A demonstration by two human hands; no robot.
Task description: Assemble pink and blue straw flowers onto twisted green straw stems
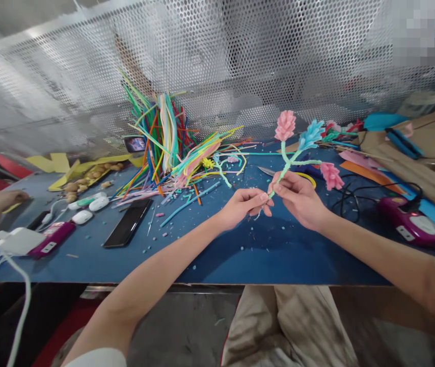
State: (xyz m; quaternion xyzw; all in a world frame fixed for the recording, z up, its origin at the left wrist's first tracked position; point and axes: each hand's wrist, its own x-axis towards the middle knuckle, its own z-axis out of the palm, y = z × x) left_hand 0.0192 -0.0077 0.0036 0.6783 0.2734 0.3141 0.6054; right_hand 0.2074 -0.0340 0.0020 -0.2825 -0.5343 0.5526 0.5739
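Note:
A pipe-cleaner flower stem (pixel 287 162) with pink and blue fuzzy blooms branches upward in front of me. My right hand (pixel 297 199) pinches its green stalk just below the fork. Lower down, the fingertips of my left hand (pixel 245 206) close on the bottom end of the same stalk. Scissors (pixel 266 171) lie behind my hands, their handles partly hidden. A smaller pipe-cleaner flower piece (pixel 221 171) with a yellow bloom rests on the table, left of the scissors.
Bundles of coloured pipe cleaners (pixel 160 137) stand against the perforated metal panel (pixel 210 66). A black phone (pixel 128 224), a purple power strip (pixel 412 221), cables and cardboard (pixel 431 148) lie on the blue table (pixel 217 260). Another person's hand (pixel 5 200) is at far left.

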